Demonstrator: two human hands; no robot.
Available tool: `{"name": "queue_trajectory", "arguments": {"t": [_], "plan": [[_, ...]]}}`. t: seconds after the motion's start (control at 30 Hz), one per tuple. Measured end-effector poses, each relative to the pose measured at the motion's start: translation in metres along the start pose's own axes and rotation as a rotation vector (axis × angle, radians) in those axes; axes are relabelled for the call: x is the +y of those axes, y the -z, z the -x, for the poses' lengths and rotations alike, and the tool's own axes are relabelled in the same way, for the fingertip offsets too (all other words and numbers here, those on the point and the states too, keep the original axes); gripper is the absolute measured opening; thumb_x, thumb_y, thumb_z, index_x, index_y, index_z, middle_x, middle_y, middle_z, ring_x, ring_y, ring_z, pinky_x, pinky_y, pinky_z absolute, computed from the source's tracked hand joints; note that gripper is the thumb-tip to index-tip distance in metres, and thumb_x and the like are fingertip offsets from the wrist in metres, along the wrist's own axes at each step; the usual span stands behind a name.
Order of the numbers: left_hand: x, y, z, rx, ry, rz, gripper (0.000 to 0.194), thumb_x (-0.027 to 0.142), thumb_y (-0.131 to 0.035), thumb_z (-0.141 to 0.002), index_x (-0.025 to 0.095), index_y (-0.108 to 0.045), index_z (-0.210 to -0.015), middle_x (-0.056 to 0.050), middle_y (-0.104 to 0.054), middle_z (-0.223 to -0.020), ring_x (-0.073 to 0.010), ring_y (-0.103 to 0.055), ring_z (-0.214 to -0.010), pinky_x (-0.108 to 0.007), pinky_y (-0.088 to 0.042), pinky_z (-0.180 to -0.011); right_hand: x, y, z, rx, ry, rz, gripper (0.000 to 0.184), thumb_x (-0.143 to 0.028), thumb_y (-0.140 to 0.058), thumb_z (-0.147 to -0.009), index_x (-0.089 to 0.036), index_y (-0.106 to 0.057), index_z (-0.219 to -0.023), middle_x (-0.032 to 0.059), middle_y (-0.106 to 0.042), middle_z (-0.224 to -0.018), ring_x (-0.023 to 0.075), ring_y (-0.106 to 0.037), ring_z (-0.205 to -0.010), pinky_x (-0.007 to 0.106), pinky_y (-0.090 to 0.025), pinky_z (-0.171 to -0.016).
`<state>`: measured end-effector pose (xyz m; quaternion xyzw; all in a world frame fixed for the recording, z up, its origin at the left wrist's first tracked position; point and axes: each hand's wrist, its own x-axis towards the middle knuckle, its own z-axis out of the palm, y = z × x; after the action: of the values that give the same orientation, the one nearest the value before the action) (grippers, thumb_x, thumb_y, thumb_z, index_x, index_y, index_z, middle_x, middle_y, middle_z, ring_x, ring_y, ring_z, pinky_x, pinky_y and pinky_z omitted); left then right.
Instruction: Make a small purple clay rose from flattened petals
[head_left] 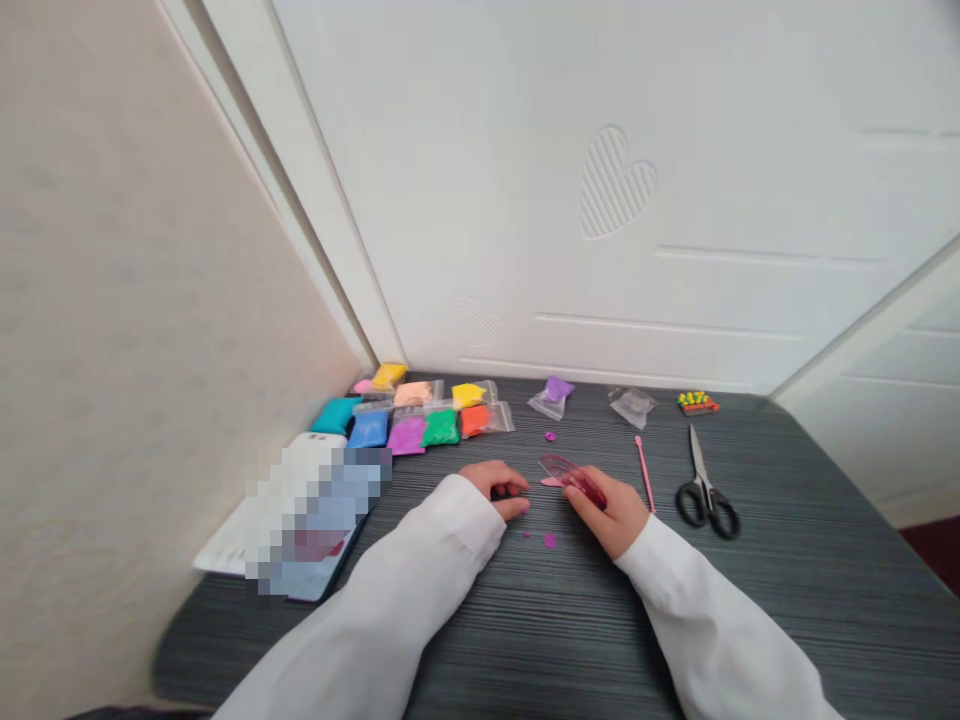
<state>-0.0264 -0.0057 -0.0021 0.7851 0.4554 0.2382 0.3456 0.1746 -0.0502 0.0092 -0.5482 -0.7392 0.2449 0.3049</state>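
My right hand (616, 510) is closed around a translucent pink plastic tool (562, 466) with a curved, flat blade. Under its blade lies a flat, pale pink piece (551, 482). Just to the left, my left hand (491, 482) rests on the table with bent fingers, its thumb apart from them. A small purple bit sits at the thumb's tip; I cannot tell whether it is stuck there. Between the hands and nearer to me is a flat purple clay disc (550, 541), with a tiny purple crumb (526, 534) beside it. Another purple piece (550, 436) lies farther back.
Several bags of coloured clay, one of them green (441, 428), cluster at the back left, by a white booklet (232, 520). A purple clay bag (556, 392) and a clear bag (634, 405) lie behind. On the right are a pink stick tool (644, 473) and black-handled scissors (702, 490).
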Motion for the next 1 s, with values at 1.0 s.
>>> {"name": "queue_trajectory", "arguments": {"t": [1.0], "plan": [[-0.004,0.002,0.02,-0.103,-0.126,-0.17,0.032,0.035,-0.056,-0.066,0.017,-0.061,-0.092,-0.005,-0.06,-0.085,-0.0141,-0.053,-0.075,-0.027,-0.043,-0.072,0.021,-0.01,-0.008,0.132,-0.045,0.107,0.016,-0.026,-0.042,-0.076,-0.02,-0.054,-0.084,0.0019,-0.059,-0.075,0.0135,-0.052,-0.067,0.025,-0.038,-0.062]]}}
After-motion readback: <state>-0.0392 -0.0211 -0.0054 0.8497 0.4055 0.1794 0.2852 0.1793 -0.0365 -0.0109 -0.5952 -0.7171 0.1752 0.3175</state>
